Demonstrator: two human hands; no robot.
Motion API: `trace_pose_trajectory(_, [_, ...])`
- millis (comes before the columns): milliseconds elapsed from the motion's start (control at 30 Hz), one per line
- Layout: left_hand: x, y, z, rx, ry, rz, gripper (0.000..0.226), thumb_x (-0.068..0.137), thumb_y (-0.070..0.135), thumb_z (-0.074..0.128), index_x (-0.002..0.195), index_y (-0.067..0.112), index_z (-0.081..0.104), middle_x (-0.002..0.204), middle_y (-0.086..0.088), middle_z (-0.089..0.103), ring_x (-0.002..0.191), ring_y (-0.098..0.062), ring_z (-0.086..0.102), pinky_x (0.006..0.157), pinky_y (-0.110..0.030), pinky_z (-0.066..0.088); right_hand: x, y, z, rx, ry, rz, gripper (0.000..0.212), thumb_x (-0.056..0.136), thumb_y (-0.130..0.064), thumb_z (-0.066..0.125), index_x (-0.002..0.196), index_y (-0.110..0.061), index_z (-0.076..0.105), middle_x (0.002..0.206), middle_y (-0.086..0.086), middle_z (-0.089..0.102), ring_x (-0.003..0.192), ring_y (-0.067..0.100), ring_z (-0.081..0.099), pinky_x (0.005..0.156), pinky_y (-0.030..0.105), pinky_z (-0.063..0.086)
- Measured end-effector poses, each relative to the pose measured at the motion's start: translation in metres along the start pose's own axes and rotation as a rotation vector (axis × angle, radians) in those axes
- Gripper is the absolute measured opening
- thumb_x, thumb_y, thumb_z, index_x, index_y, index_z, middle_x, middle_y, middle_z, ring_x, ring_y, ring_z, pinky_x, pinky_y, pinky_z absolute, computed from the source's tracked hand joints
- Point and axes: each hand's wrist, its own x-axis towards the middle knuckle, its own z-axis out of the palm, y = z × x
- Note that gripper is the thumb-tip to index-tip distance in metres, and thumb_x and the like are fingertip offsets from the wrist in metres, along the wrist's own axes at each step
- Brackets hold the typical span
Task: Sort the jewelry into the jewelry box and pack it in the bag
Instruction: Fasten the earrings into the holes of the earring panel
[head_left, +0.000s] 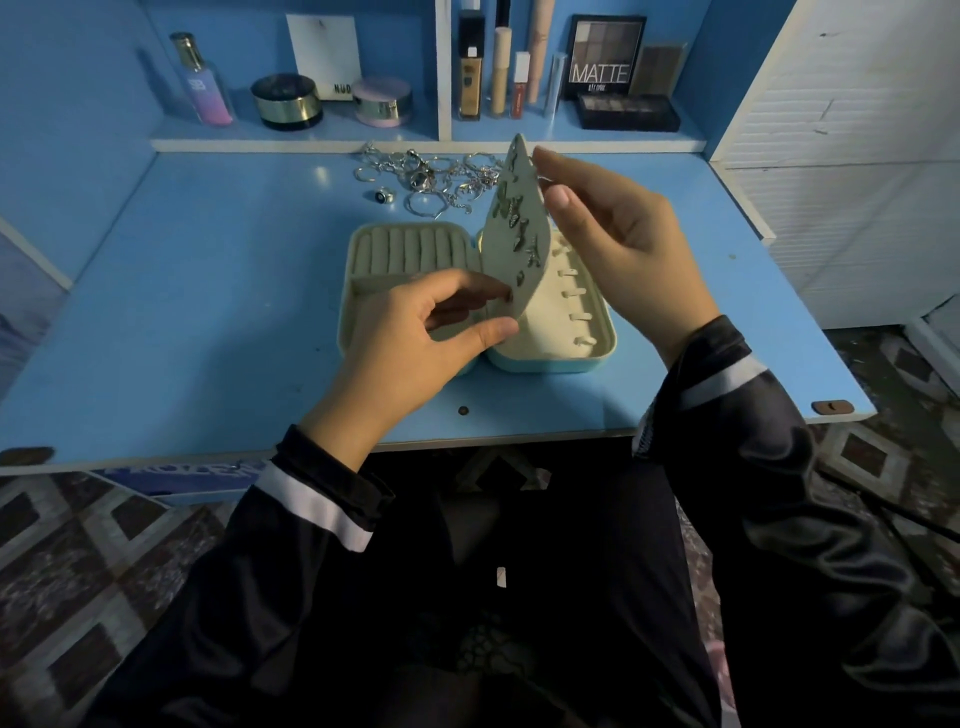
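Head view: the jewelry box (550, 364) lies open on the counter (208, 312). Its earring panel (511, 234) stands upright over the middle of the box. The left hand (415, 338) pinches its lower edge and the right hand (618, 234) pinches its top with the fingers. Several earrings are already pinned on it. A heap of rings and chains (431, 176) behind the box is probably still to be sorted, and no bag shows. Farther behind the box, a palette (602, 57) reads "MATTE" and a card (324, 57) reads "NUD".

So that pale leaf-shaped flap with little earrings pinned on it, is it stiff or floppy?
Probably fairly stiff: the pale earring flap stands on edge, held only at its ends by the left hand and right hand. Its edge looks slightly bowed, so it likely flexes a little. Fingertips alone carry it, so probably light.
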Motion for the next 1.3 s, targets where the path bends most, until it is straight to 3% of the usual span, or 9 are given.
trace_pose_trajectory(167, [0.012,0.001,-0.006,0.14,-0.023,0.089,0.017,0.09,0.031,0.069,0.107,0.029,0.07,0.107,0.005,0.068,0.107,-0.01,0.063,0.097,-0.031,0.05,-0.002,0.003,-0.003,0.015,-0.019,0.038,0.036,0.099,-0.022,0.054,0.132,-0.007,0.056,0.121,0.0,0.067,0.115,0.012,0.062,0.097,0.03,0.051])
trace_pose_trajectory(267, [0.02,0.0,-0.005,0.248,-0.005,0.121,0.018,0.096,0.026,0.063,0.113,0.025,0.069,0.113,0.015,0.065,0.108,-0.001,0.059,0.094,-0.016,0.045,-0.005,0.006,-0.009,0.03,-0.022,0.072,0.037,0.099,-0.024,0.054,0.132,-0.008,0.057,0.122,0.007,0.067,0.116,0.023,0.062,0.099,0.044,0.049])
trace_pose_trajectory(333, [0.027,-0.001,-0.003,0.337,-0.017,0.131,0.024,0.097,0.029,0.06,0.12,0.026,0.067,0.119,0.02,0.061,0.108,0.003,0.057,0.091,-0.011,0.043,-0.006,0.008,-0.014,0.027,-0.012,0.101,0.038,0.099,-0.024,0.053,0.133,-0.007,0.057,0.123,0.005,0.067,0.116,0.02,0.061,0.098,0.039,0.051])
trace_pose_trajectory(467, [0.04,-0.001,0.006,0.496,-0.124,0.072,0.042,0.099,0.042,0.052,0.138,0.025,0.054,0.146,0.01,0.047,0.128,-0.007,0.047,0.103,-0.019,0.037,-0.012,0.015,-0.021,0.038,0.0,0.185,0.032,0.101,-0.011,0.048,0.132,-0.007,0.056,0.117,-0.014,0.064,0.11,-0.007,0.059,0.089,0.012,0.045])
trace_pose_trajectory(700, [0.048,0.004,0.017,0.693,-0.256,-0.003,0.056,0.101,0.05,0.038,0.152,0.028,0.033,0.161,0.007,0.024,0.147,-0.015,0.022,0.118,-0.033,0.016,-0.033,0.038,-0.026,0.036,0.035,0.281,0.034,0.102,-0.007,0.044,0.135,-0.006,0.053,0.113,-0.018,0.062,0.101,-0.015,0.058,0.083,0.006,0.044])
trace_pose_trajectory(767, [0.049,0.003,0.019,0.756,-0.3,-0.009,0.058,0.101,0.053,0.033,0.154,0.028,0.027,0.163,0.006,0.018,0.15,-0.016,0.014,0.119,-0.032,0.008,-0.038,0.041,-0.025,0.037,0.036,0.315,0.035,0.102,-0.012,0.047,0.136,-0.007,0.053,0.115,-0.013,0.065,0.102,-0.01,0.061,0.083,0.01,0.047])
trace_pose_trajectory(933, [0.054,0.0,0.02,0.84,-0.382,-0.02,0.062,0.101,0.054,0.028,0.156,0.028,0.017,0.165,0.006,0.006,0.152,-0.015,0.001,0.119,-0.03,-0.003,-0.045,0.054,-0.023,-0.109,0.01,0.351,0.052,0.092,-0.044,0.053,0.138,-0.019,0.054,0.131,-0.007,0.061,0.122,0.01,0.056,0.105,0.04,0.046])
trace_pose_trajectory(1200, [0.065,0.004,0.018,0.971,-0.517,-0.052,0.066,0.101,0.057,0.024,0.157,0.027,0.006,0.165,0.007,-0.004,0.152,-0.015,-0.006,0.123,-0.038,0.0,-0.044,0.061,-0.02,-0.382,0.002,0.224,0.036,0.097,-0.02,0.056,0.13,-0.006,0.059,0.132,-0.002,0.059,0.125,0.008,0.052,0.105,0.014,0.037])
trace_pose_trajectory(1300, [0.073,0.014,0.014,1.012,-0.564,-0.031,0.065,0.1,0.056,0.029,0.157,0.027,0.013,0.165,0.005,0.003,0.151,-0.017,0.007,0.122,-0.037,0.009,-0.043,0.063,-0.023,-0.476,-0.014,0.181,0.036,0.097,-0.019,0.058,0.129,-0.004,0.06,0.133,0.004,0.059,0.123,0.01,0.052,0.099,0.0,0.03])
